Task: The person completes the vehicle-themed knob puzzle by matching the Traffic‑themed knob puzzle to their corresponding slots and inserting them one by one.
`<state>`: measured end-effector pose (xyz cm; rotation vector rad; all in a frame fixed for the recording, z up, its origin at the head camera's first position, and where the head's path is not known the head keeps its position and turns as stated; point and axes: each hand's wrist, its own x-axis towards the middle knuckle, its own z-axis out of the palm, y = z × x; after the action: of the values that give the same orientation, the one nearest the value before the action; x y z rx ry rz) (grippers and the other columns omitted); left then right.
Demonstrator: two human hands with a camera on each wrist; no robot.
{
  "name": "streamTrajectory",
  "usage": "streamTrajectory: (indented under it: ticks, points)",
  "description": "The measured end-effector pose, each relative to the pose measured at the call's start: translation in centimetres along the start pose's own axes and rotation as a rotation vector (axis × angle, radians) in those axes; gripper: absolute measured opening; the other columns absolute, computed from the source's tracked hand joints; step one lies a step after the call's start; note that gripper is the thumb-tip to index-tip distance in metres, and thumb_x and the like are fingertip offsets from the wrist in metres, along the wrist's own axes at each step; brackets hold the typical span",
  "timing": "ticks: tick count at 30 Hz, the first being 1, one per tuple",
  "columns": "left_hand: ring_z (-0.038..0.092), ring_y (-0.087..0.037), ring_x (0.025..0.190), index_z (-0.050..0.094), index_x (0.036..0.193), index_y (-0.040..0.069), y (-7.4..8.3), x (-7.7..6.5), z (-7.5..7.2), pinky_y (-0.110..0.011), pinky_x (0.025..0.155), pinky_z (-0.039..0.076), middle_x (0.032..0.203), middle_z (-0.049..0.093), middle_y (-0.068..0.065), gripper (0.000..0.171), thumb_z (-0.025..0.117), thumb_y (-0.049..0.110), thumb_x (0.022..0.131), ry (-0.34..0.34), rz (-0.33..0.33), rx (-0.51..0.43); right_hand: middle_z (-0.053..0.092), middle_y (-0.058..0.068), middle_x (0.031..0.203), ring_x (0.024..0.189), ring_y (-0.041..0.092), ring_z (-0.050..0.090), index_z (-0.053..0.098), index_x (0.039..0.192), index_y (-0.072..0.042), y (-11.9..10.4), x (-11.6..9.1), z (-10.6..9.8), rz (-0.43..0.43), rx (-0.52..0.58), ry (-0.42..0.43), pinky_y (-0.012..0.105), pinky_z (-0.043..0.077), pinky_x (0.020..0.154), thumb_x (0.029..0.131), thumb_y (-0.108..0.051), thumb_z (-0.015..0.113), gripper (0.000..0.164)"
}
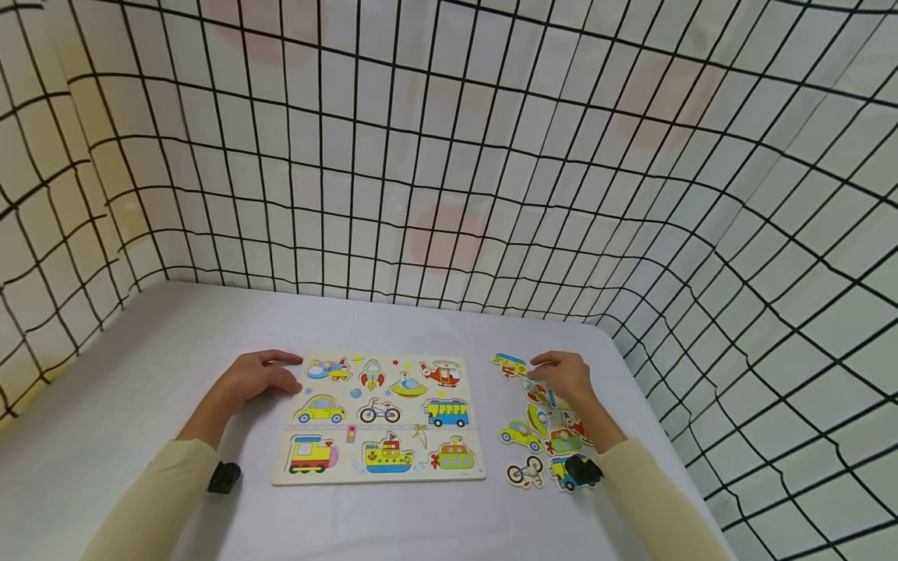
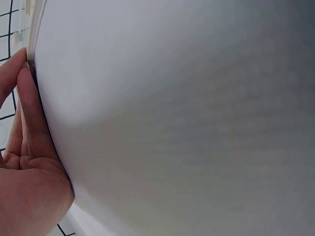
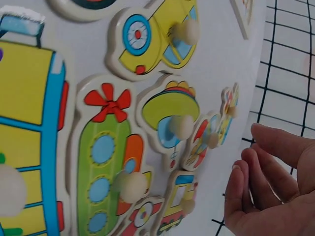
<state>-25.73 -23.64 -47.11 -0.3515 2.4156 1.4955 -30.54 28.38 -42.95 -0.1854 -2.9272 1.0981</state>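
Note:
A wooden puzzle board (image 1: 414, 425) with vehicle pictures lies flat on the table. At its left edge my left hand (image 1: 254, 379) touches the side with straight, relaxed fingertips; the left wrist view shows that hand (image 2: 29, 142) against the edge. My right hand (image 1: 567, 375) hovers over loose knobbed pieces right of the board, fingers loosely bent, nothing visible between them. Closest to its fingertips is a yellow, blue and red piece (image 1: 510, 365). Below lie a UFO piece (image 3: 170, 110), a car piece (image 3: 157, 37), a submarine piece (image 3: 106, 152) and a bus piece (image 3: 29, 98).
A bicycle piece (image 1: 525, 472) lies nearest the front of the pile, and several pieces are partly hidden by my right arm. White table cloth (image 1: 393, 522) surrounds the board. Behind and to the right rises a white curtain with black grid lines (image 1: 449, 195).

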Motion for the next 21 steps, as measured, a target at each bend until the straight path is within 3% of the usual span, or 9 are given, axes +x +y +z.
streamTrajectory:
  ticks: [8,15,21]
  points:
    - [0.055,-0.037,0.116,0.057,0.143,0.008,0.0,0.2,0.0,-0.051,0.101,0.045,0.143,0.054,-0.028,0.069,0.079,0.019,0.079,-0.003,-0.007,-0.002,0.074,0.015,0.112,0.096,0.027,0.065,0.076,0.111,-0.007,1.4,-0.2,0.5,0.051,-0.017,-0.038,0.037,0.051,0.080,0.087,-0.021,0.075,0.027]
    - [0.057,-0.035,0.114,0.058,0.142,0.008,0.1,0.1,0.0,-0.047,0.098,0.046,0.140,0.058,-0.026,0.068,0.079,0.019,0.079,-0.001,-0.004,-0.013,0.071,0.017,0.121,0.105,0.031,0.064,0.077,0.110,-0.008,1.7,-0.6,0.9,0.051,-0.024,-0.046,0.042,0.051,0.086,0.088,-0.021,0.075,0.026]
    - [0.058,-0.034,0.112,0.057,0.142,0.008,0.0,0.2,0.1,-0.046,0.096,0.047,0.137,0.060,-0.025,0.067,0.078,0.018,0.079,-0.002,-0.002,-0.019,0.073,0.016,0.116,0.104,0.030,0.065,0.078,0.108,-0.008,2.0,-0.6,1.1,0.030,-0.033,-0.045,0.043,0.051,0.085,0.087,-0.019,0.076,0.024]
